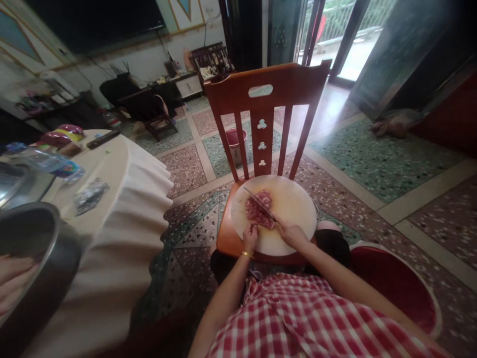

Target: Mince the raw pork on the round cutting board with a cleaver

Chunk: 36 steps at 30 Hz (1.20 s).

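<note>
So we've got a round, pale cutting board (pixel 294 199) sitting on the seat of a reddish-brown wooden chair (pixel 263 110), with the backrest on the far side from us; the chopped meat (pixel 257 211) is spread in a loose patch on the left half of the board, all pinkish red bits, and the right half is bare apart from some yellowish staining; our right hand (pixel 293 234) has its fingers closed round the handle of a knife (pixel 257 200), and the blade slants up and left across the meat; our left hand (pixel 251 235), the one with the gold bracelet (pixel 247 255), has its fingers bunched at the near edge of the pile, but honestly we can't tell if they're pinching any of it.

Over on our left there's a cloth-covered table (pixel 115 156) with a clear plastic bottle (pixel 55 164) lying on its side and some crumpled plastic (pixel 91 195) near it; a big metal bowl (pixel 67 258) with something pale inside is closest to us; behind the chair, a small bucket (pixel 234 151) shows between the slats.
</note>
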Each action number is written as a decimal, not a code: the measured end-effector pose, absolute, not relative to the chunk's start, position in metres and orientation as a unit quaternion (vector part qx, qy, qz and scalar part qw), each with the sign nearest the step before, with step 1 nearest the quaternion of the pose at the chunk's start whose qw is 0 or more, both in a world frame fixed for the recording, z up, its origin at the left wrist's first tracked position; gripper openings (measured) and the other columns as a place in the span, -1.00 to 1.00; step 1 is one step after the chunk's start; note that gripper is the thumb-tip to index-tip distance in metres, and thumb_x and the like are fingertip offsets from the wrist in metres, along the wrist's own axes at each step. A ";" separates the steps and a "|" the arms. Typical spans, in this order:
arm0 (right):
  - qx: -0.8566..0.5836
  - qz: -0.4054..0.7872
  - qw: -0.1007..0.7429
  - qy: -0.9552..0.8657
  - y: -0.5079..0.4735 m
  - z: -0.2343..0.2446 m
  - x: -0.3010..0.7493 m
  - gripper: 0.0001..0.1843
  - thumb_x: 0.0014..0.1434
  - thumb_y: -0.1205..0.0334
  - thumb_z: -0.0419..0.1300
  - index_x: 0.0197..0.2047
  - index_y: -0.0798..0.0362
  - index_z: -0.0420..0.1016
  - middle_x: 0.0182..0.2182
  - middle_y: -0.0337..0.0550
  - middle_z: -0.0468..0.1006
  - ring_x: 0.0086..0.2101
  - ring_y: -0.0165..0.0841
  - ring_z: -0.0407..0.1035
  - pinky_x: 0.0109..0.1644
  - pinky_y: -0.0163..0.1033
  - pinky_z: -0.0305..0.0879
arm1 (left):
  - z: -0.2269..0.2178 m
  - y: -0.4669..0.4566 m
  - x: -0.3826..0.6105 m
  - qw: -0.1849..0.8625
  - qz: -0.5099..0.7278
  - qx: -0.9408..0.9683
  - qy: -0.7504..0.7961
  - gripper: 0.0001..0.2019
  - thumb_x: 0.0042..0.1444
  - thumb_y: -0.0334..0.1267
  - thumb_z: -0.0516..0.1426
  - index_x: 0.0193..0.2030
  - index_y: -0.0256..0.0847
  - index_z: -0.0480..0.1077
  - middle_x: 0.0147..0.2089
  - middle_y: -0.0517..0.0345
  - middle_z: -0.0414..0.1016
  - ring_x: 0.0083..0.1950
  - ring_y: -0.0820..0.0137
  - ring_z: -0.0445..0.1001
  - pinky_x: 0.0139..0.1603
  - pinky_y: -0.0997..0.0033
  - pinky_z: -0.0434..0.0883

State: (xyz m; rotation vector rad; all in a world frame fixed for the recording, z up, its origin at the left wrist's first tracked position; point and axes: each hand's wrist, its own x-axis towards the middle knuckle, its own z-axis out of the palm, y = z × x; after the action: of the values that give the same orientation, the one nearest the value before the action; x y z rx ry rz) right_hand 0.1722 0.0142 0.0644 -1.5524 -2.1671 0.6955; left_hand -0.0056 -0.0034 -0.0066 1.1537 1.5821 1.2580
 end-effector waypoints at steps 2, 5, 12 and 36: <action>-0.559 0.219 0.156 -0.784 0.013 0.081 0.180 -0.56 0.25 0.21 -0.10 0.18 0.03 0.18 -0.24 -0.01 0.50 -0.38 -0.15 0.42 -0.27 -0.11 0.35 | -0.005 -0.004 -0.006 0.398 0.495 0.452 0.626 -0.83 0.07 -0.25 -0.04 -0.29 -0.25 0.32 -0.50 0.24 0.25 -0.47 0.53 0.22 -0.41 0.56 0.22; -0.551 0.225 0.191 -0.781 0.006 0.122 0.193 -0.58 0.28 0.19 -0.14 0.19 -0.04 0.17 -0.15 -0.10 0.46 -0.25 -0.19 0.40 -0.20 -0.19 0.35 | -0.003 -0.006 -0.006 0.407 0.498 0.453 0.618 -0.83 0.07 -0.23 -0.03 -0.29 -0.24 0.32 -0.50 0.24 0.26 -0.46 0.52 0.24 -0.40 0.55 0.22; -0.500 0.238 0.342 -0.760 -0.002 0.132 0.181 -0.52 0.29 0.19 -0.16 0.25 0.07 0.00 0.07 -0.09 0.26 -0.06 -0.27 0.28 0.02 -0.22 0.23 | -0.010 -0.007 -0.004 0.413 0.496 0.447 0.620 -0.82 0.08 -0.22 -0.03 -0.27 -0.23 0.32 -0.52 0.25 0.25 -0.49 0.54 0.21 -0.44 0.57 0.19; -0.490 0.304 0.307 -0.758 -0.006 0.110 0.179 -0.53 0.28 0.19 -0.16 0.24 0.08 0.05 0.06 -0.05 0.25 0.00 -0.23 0.20 0.05 -0.13 0.19 | -0.007 -0.007 -0.003 0.412 0.519 0.434 0.611 -0.82 0.07 -0.22 -0.02 -0.29 -0.24 0.32 -0.52 0.25 0.24 -0.50 0.54 0.21 -0.46 0.56 0.19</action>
State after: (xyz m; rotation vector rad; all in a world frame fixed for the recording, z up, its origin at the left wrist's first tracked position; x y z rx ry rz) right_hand 0.1790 -0.0056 0.1098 -1.2953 -2.0045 0.8038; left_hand -0.0032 -0.0070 -0.0072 1.0912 1.5365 1.3069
